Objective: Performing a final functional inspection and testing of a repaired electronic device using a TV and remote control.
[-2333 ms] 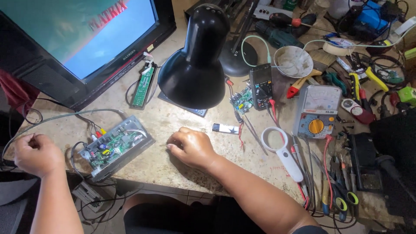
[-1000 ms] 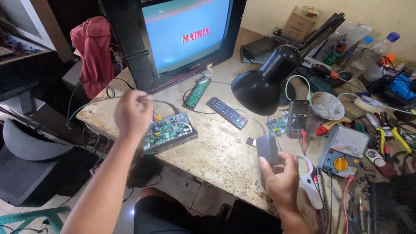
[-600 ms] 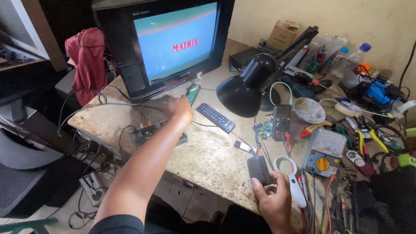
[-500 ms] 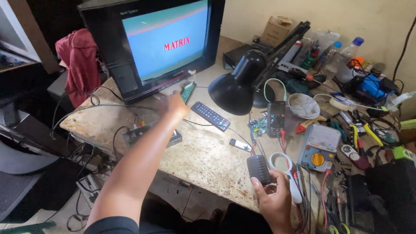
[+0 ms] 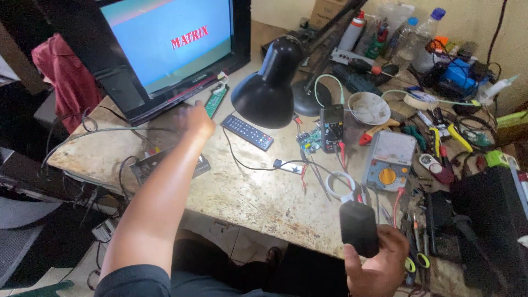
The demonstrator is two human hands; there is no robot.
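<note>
I see the left hand (image 5: 193, 120) stretched out over the worktop (image 5: 242, 187) toward its far left corner, just in front of the television (image 5: 165, 49) and beside the green circuit strip (image 5: 215, 100); it is blurred, so I cannot tell whether it is open or closed. The right hand (image 5: 379, 264) sits at the near edge, fingers wrapped around a small black box (image 5: 358, 228), close to the magnifying glass (image 5: 341, 184). The black remote (image 5: 247, 132) lies under the desk lamp (image 5: 268, 91).

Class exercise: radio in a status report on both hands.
Left hand reaching toward television. Right hand gripping black device. Remote lies beside left hand.
</note>
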